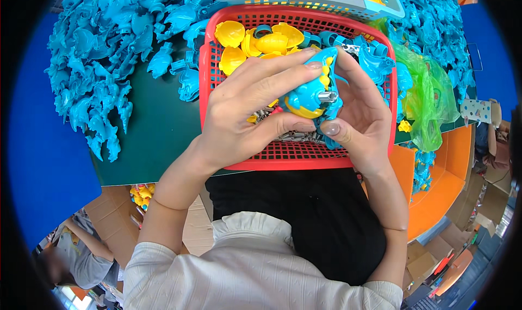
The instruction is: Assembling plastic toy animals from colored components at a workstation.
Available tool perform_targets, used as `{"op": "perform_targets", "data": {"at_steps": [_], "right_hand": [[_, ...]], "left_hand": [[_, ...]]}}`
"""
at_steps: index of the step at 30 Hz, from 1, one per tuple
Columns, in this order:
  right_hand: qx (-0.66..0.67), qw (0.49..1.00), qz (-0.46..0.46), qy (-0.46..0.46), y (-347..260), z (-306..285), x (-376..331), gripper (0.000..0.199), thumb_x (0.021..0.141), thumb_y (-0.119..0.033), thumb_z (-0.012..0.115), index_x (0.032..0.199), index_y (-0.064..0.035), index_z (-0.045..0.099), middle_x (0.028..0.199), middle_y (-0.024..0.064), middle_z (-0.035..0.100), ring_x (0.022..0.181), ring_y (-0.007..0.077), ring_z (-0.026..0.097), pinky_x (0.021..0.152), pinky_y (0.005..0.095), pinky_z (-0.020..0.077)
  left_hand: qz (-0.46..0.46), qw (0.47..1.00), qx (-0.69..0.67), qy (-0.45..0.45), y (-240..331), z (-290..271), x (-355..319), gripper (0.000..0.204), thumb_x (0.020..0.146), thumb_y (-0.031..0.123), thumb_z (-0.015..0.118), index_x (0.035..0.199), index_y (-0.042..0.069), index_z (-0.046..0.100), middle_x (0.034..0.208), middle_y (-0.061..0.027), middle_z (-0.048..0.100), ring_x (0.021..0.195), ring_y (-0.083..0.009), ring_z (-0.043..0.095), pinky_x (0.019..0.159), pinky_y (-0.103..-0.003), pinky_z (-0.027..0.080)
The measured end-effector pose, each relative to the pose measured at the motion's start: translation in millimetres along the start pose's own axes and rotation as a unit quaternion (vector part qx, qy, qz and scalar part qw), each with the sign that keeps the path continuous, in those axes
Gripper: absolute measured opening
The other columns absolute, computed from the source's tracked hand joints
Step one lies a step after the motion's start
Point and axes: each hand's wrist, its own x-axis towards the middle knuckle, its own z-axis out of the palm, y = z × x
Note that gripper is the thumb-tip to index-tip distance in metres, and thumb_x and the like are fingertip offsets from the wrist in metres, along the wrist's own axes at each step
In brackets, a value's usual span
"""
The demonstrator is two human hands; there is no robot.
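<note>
Both hands hold a small blue-and-yellow plastic toy [305, 99] above a red basket [296, 164]. My left hand [244, 106] grips it from the left, fingers over its top and thumb below. My right hand [363, 111] closes on its right side, thumb tip near the left thumb. A short silver metal pin [328, 97] sticks out of the toy, and a row of yellow bumps runs along its blue upper edge. Yellow shell-shaped pieces [272, 42], blue parts [375, 65] and small metal pins [299, 136] lie in the basket, partly hidden by my hands.
Blue plastic parts [103, 49] are heaped across the green table [147, 147]. Behind the red basket stands a grey-blue basket [304, 3] of yellow pieces. A green plastic bag [427, 92] lies at right, above an orange bin [440, 185]. Another person [89, 245] sits at lower left.
</note>
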Motion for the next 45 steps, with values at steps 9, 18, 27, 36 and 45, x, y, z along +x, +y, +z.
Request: {"op": "perform_targets", "data": {"at_steps": [9, 18, 27, 36, 45], "right_hand": [[-0.031, 0.999, -0.001, -0.019, -2, -3, 1, 0.076, 0.074, -0.003, 0.072, 0.137, 0.0031, 0.03, 0.13, 0.0103, 0.038, 0.118, 0.0242, 0.045, 0.097, 0.0382, 0.0415], [-0.033, 0.999, 0.007, -0.025, 0, -5, 0, 0.073, 0.075, 0.0, 0.069, 0.137, 0.0027, 0.031, 0.13, 0.0109, 0.037, 0.119, 0.0233, 0.044, 0.098, 0.0378, 0.0407], [-0.101, 0.994, -0.031, -0.037, 6, -11, -1, 0.069, 0.074, -0.002, 0.071, 0.135, -0.0005, 0.038, 0.131, 0.0119, 0.037, 0.119, 0.0222, 0.043, 0.1, 0.0404, 0.04], [-0.134, 0.99, -0.026, 0.037, 16, -3, -2, 0.072, 0.07, -0.006, 0.076, 0.126, -0.0031, 0.031, 0.126, 0.0112, 0.04, 0.116, 0.0237, 0.047, 0.094, 0.0383, 0.0464], [-0.275, 0.961, -0.018, -0.008, 4, 5, 2, 0.073, 0.065, -0.002, 0.078, 0.126, -0.0015, 0.038, 0.122, 0.0096, 0.043, 0.112, 0.0215, 0.048, 0.092, 0.036, 0.0448]], "left_hand": [[0.004, 1.0, -0.022, 0.007, -1, -2, -1, 0.057, 0.067, 0.016, 0.077, 0.115, -0.007, 0.056, 0.118, -0.0229, 0.056, 0.108, -0.0291, 0.056, 0.092, -0.035, 0.044], [-0.001, 1.0, -0.024, 0.004, -3, -2, -2, 0.056, 0.066, 0.014, 0.077, 0.114, -0.006, 0.057, 0.118, -0.0221, 0.056, 0.109, -0.0289, 0.055, 0.093, -0.036, 0.044], [-0.013, 1.0, -0.018, -0.006, -1, -2, -2, 0.053, 0.067, 0.014, 0.076, 0.114, -0.002, 0.058, 0.119, -0.0186, 0.057, 0.107, -0.0276, 0.056, 0.092, -0.035, 0.044], [-0.017, 0.998, -0.003, -0.064, -7, 0, 2, 0.061, 0.078, 0.032, 0.068, 0.125, -0.003, 0.05, 0.127, -0.0174, 0.052, 0.112, -0.028, 0.052, 0.093, -0.036, 0.04], [-0.081, 0.993, -0.063, -0.062, -8, 10, -9, 0.075, 0.085, 0.03, 0.061, 0.14, -0.003, 0.022, 0.13, -0.0215, 0.044, 0.115, -0.0366, 0.045, 0.096, -0.041, 0.036]]}}
